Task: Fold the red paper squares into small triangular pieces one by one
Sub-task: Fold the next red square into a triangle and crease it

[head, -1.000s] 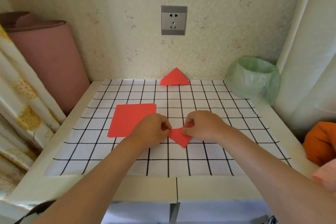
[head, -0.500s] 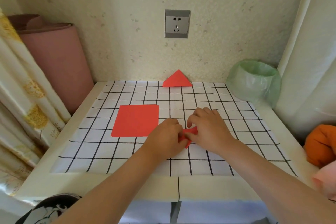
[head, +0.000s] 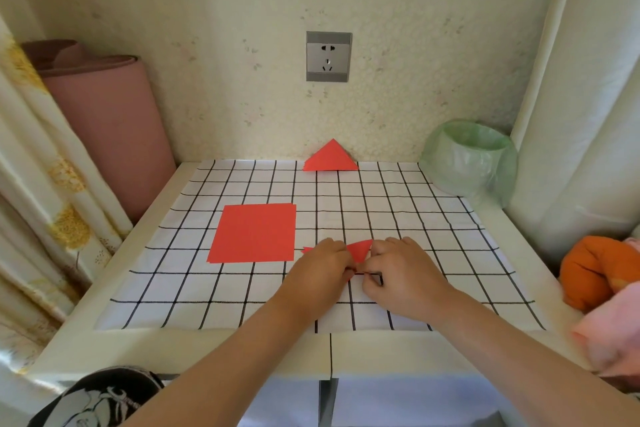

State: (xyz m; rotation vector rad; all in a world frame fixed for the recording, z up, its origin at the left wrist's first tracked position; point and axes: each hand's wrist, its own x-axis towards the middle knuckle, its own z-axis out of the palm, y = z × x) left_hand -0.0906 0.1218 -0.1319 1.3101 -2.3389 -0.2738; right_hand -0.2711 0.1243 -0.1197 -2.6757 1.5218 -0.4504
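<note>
Grip noted: half-folded paper (head: 360,249) was pinched by left hand (head: 320,270) and right hand (head: 403,270), just right of the red square (head: 254,232); presumably held flat for creasing.

L grip (head: 320,274), R grip (head: 407,274): curled, adjacent.

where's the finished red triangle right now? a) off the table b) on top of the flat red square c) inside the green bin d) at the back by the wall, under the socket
D: the triangle sits at the back by the wall, right below the socket, apart from the square and the bin.
</note>
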